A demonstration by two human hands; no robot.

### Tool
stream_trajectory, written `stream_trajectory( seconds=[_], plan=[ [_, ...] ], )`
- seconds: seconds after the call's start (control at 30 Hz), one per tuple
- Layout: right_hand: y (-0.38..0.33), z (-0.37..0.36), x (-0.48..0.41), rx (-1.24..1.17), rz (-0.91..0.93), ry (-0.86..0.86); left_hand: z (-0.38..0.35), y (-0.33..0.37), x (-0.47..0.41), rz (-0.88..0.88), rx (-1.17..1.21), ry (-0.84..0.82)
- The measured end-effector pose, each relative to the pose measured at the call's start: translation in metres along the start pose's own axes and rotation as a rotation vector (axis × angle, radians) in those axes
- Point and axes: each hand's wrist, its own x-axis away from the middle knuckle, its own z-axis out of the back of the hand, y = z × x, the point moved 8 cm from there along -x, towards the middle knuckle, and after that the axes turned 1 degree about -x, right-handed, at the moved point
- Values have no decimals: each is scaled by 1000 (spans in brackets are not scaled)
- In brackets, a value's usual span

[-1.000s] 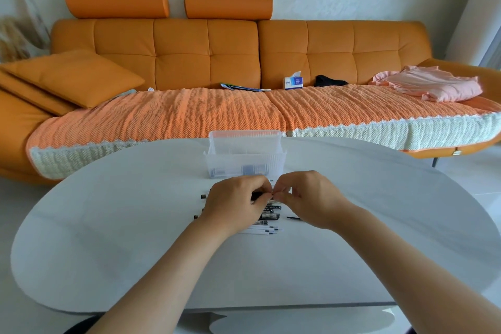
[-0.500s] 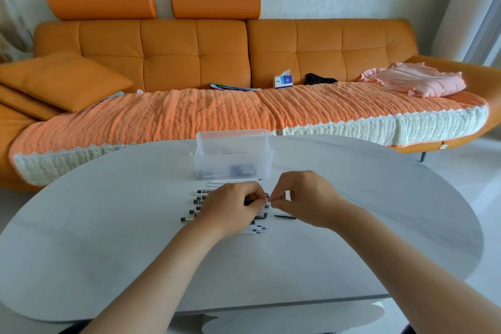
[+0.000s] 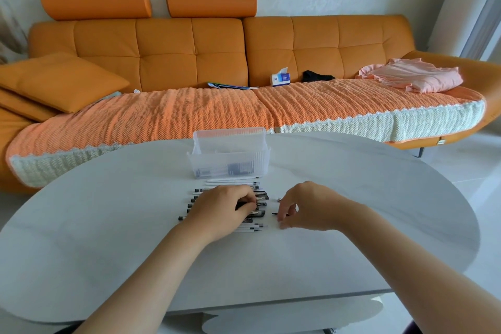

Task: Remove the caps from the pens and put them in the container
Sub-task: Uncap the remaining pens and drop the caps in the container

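Head view: your left hand (image 3: 222, 210) grips a dark pen (image 3: 241, 205) over the pen row (image 3: 254, 227), while your right hand (image 3: 306, 207) curls, its contents unclear.

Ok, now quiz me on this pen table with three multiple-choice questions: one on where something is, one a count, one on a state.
1. Where does the clear container stand?
A on a shelf
B on the table, beyond the row of pens
C on a stool

2. How many headrests top the sofa?
A one
B two
C four

3. What is the left hand doing?
A lying flat on bare table
B reaching into the container
C gripping a dark pen over the row

Answers:
1 B, it sits on the white tabletop past the pens.
2 B, two orange rolls sit on the backrest.
3 C, its fingers curl round the dark pen.
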Motion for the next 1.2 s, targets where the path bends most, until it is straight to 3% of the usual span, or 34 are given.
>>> stream_trajectory(
  seconds=[0.1, 0.3, 0.67, 0.83, 1.0, 1.2],
  plan=[
    [2, 4, -1, -44, 6, 10, 0, 0, 0, -6, 22, -3],
    [19, 30, -5, -52, -71, 271, -1, -2, 0, -1, 125, -23],
    [15, 6, -25, 52, -109, 182, 2, -4, 0, -28, 179, -6],
    [-1, 17, -21, -114, -28, 304, 3, -11, 0, -16, 196, -9],
    [-20, 13, -18, -235, 91, 290, 7, -8, 2, -37, 211, 9],
    [-21, 9, -21, -301, 92, 289, 8, -6, 3, -48, 219, 12]
  ],
)
